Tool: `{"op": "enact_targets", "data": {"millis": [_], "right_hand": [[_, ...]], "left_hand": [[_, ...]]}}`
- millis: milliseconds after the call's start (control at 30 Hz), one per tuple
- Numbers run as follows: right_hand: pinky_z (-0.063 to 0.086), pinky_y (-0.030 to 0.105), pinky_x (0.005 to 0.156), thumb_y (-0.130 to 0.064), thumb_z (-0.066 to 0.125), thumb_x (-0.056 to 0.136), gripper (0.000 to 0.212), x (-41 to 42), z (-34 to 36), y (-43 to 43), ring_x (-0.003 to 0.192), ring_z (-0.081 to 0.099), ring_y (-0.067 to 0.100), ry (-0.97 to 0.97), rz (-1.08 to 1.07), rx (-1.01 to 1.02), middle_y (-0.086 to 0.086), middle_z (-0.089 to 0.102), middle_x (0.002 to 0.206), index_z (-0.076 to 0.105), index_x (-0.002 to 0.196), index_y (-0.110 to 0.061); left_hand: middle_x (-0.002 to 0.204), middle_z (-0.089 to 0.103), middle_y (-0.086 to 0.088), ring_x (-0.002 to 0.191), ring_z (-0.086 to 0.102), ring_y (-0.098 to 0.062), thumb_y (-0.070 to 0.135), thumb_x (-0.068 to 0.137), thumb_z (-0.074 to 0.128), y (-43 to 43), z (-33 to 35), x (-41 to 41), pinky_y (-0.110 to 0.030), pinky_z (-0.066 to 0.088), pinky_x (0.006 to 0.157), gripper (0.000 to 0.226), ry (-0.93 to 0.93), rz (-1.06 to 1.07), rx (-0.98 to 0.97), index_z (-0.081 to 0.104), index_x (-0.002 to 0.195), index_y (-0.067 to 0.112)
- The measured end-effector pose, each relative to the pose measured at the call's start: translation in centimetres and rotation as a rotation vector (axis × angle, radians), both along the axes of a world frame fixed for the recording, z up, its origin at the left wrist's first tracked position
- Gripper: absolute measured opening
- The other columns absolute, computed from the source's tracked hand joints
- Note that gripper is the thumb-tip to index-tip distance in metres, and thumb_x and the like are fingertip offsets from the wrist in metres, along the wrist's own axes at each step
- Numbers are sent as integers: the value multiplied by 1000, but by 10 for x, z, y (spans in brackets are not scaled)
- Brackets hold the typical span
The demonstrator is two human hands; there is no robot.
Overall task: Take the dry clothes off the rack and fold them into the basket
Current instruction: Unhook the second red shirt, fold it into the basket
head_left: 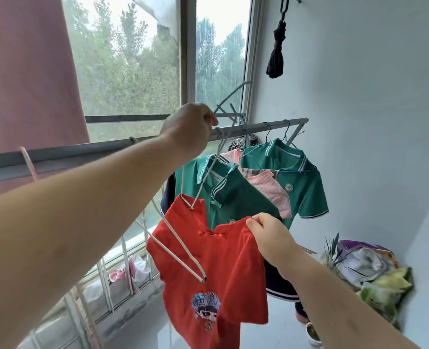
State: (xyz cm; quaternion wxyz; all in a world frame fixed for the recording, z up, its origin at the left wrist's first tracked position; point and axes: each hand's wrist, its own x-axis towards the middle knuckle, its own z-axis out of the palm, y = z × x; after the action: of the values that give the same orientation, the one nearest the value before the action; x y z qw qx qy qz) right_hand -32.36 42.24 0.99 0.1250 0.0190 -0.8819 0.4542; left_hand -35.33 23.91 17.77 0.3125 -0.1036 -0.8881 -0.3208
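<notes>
A small red shirt (223,268) with a printed face on its front hangs half off a white wire hanger (183,238). My left hand (190,129) grips the hanger's hook just in front of the grey rack bar (258,128). My right hand (269,238) pinches the shirt's right shoulder, which is off the hanger. Two green polo shirts (304,187) and a pink checked garment (271,190) still hang on the bar behind. No basket is in view.
A window (133,71) with a pink curtain (24,71) at its left fills the back. A black folded umbrella (276,54) hangs on the white wall. Plastic bags (374,273) lie in the right corner. A white railing (102,285) runs below the window.
</notes>
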Motion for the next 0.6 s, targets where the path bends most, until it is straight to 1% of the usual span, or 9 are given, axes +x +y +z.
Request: {"op": "enact_targets", "data": {"millis": [67,100,200,233,300,367,500,533,600], "right_hand": [[41,7,57,-26,47,103,20,2,3,0,70,56,9,77,15,-170,-3,62,77,62,95,-16],[41,7,55,-25,48,102,19,4,4,-1,67,54,9,51,55,-173,-2,60,75,62,93,-16],[44,16,46,-26,48,101,18,2,-7,-1,52,52,11,-205,142,160,0,55,71,57,88,-18],[47,21,45,-27,47,101,19,1,-9,0,52,53,14,-222,107,170,1,55,72,57,89,-16],[48,16,53,-26,46,102,21,0,-7,4,63,57,16,-124,-7,-10,1,59,76,59,94,-12],[39,9,56,-25,44,104,21,0,-6,7,71,55,11,-4,-92,-155,-3,60,80,60,98,-13],[36,18,59,-26,46,103,22,2,-4,5,80,54,10,-53,-84,-131,-1,62,91,63,105,-12],[38,17,61,-26,47,103,23,1,-2,6,82,55,12,-51,-93,-169,0,64,91,64,104,-11],[49,25,67,-28,49,101,24,2,3,10,81,61,18,-46,-113,-256,4,67,89,66,99,-11]], "left_hand": [[104,69,3,92,59,-15,18,102,46,3,-7,-1,-27,42,71,23,-11,12,-66,68,98,23],[104,69,3,92,59,-15,18,102,46,3,-9,-1,-28,42,74,23,-9,19,-92,68,100,23],[105,69,1,96,62,-19,17,103,44,2,-4,2,-34,51,83,23,1,28,-123,66,100,23],[105,68,0,96,63,-20,16,103,44,1,-1,2,-35,52,85,23,3,27,-115,64,98,24],[104,69,0,96,63,-19,15,103,44,-3,5,2,-31,50,79,23,17,22,-97,61,92,27],[102,69,0,94,64,-18,15,102,45,-5,6,0,-30,50,76,23,19,15,-99,62,91,27],[100,65,1,73,56,-11,17,103,47,2,-7,1,-25,46,63,21,-66,-32,-222,67,101,21],[101,66,0,72,55,-10,16,102,48,3,-12,1,-25,48,65,20,-101,-45,-278,68,102,20],[110,69,-3,89,63,-18,13,101,49,6,-20,3,-30,51,82,22,-154,-30,-391,68,110,19]]}}
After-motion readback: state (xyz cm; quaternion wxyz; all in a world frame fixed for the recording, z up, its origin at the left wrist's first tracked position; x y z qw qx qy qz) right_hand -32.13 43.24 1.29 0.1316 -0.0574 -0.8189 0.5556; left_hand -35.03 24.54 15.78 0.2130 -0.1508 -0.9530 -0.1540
